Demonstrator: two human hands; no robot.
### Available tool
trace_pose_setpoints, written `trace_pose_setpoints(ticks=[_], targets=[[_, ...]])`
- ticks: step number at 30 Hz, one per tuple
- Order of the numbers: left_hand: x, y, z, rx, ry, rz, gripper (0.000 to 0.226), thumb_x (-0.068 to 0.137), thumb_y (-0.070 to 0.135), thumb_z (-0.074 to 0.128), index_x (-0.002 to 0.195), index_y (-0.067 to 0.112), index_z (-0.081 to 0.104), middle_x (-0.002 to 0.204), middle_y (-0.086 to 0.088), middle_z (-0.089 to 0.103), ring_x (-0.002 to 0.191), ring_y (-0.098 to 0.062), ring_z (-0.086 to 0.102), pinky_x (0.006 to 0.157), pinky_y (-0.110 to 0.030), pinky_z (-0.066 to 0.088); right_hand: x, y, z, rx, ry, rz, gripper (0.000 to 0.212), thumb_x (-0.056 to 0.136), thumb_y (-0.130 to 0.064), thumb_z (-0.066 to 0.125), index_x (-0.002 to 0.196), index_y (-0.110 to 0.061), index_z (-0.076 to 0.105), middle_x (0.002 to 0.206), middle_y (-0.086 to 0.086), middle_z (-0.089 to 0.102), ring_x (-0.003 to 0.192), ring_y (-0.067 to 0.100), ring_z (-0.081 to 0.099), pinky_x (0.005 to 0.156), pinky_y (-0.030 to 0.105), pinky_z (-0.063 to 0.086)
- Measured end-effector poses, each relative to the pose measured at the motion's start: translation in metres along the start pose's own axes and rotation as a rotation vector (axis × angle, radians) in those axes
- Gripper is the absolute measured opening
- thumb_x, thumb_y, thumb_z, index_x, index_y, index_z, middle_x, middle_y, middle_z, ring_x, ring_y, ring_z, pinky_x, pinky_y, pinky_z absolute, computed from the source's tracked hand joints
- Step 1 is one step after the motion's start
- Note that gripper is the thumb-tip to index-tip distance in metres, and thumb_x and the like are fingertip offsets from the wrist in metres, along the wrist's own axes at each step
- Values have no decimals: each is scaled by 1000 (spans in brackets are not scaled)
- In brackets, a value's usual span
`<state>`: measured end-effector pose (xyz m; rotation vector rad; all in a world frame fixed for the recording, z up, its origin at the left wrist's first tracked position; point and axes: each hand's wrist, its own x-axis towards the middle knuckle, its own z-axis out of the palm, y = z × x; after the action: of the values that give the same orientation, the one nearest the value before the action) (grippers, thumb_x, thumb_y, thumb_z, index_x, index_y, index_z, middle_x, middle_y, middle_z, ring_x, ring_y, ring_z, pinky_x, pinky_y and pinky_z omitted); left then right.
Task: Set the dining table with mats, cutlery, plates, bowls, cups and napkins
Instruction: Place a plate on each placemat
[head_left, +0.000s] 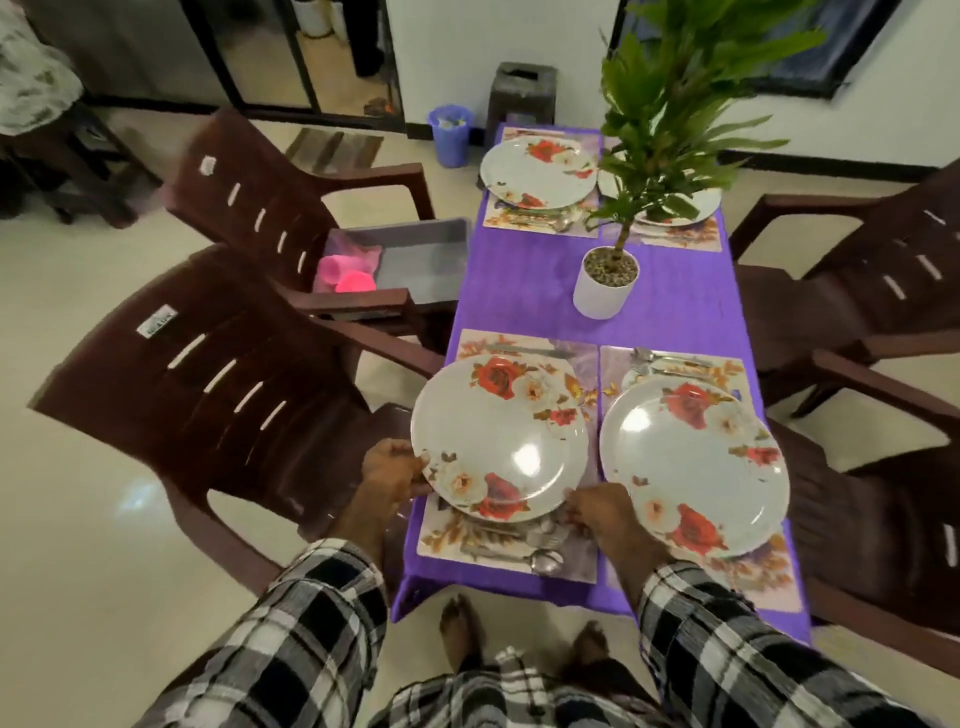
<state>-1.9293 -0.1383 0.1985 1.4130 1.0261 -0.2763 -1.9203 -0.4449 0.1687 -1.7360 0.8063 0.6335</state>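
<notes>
Both grips, left hand (390, 470) and right hand (597, 512), hold the floral plate (498, 439) by its near rim above the placemat (506, 545).

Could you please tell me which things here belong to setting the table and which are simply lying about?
Part of the job: near-left plate held by both hands (left hand, right hand), the other plates, mats, cutlery, pink cups in the grey tray.

Lying about: potted plant, blue bin, chairs.

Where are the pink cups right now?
The pink cups sit in a grey tray on the seat of a brown chair, left of the purple-clothed table.
</notes>
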Motion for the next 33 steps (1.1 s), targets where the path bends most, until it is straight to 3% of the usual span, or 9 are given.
trace_pose_setpoints(ticks=[4, 10, 16, 20, 23, 28, 33], targets=[[18, 6, 12, -41, -47, -15, 22, 95, -17, 64, 111, -3, 63, 92, -20, 72, 75, -37, 73, 45, -35, 60, -12, -2, 0, -11, 15, 41, 14, 88, 4, 69, 75, 7, 73, 57, 16, 69, 44, 20, 59, 46, 25, 43], [48, 2, 14, 222, -20, -3, 39, 75, -6, 91, 101, 17, 72, 102, -10, 77, 91, -35, 77, 69, -50, 68, -7, -6, 6, -25, 62, 50, 9, 79, 10, 74, 70, 10, 75, 67, 24, 73, 58, 27, 64, 52, 30, 48], [50, -3, 14, 334, -47, 57, 31, 82, -3, 85, 99, 16, 68, 98, -10, 74, 87, -33, 76, 62, -44, 67, 6, 1, 10, -60, 124, 81, 20, 82, 4, 74, 62, 1, 76, 63, 17, 73, 53, 26, 65, 54, 30, 51], [59, -4, 13, 420, -39, 79, 33, 77, 4, 89, 95, 21, 68, 97, -9, 75, 82, -31, 78, 64, -48, 68, 16, -1, 8, -84, 141, 113, 4, 74, 4, 78, 72, 7, 76, 68, 23, 73, 55, 26, 66, 59, 35, 55], [59, -4, 14, 402, -53, 59, 32, 81, 0, 88, 99, 17, 66, 96, -9, 73, 84, -31, 78, 66, -46, 68, 19, 1, 8, -138, 125, 137, 4, 71, 5, 77, 72, 8, 75, 68, 24, 72, 57, 27, 64, 64, 39, 57], [58, -7, 15, 381, -58, 78, 31, 84, 1, 86, 99, 20, 66, 97, -6, 72, 84, -29, 77, 65, -43, 68, 11, 1, 10, -119, 124, 105, 13, 88, -4, 76, 86, 9, 75, 77, 25, 75, 63, 28, 67, 62, 36, 57], [62, -23, 9, 444, 0, 106, 22, 89, 25, 85, 98, 26, 65, 89, -9, 77, 73, -29, 78, 63, -47, 68, -1, 14, -1, -138, 155, 26, 22, 88, -19, 75, 76, -1, 75, 63, 11, 71, 54, 23, 64, 54, 30, 51]])
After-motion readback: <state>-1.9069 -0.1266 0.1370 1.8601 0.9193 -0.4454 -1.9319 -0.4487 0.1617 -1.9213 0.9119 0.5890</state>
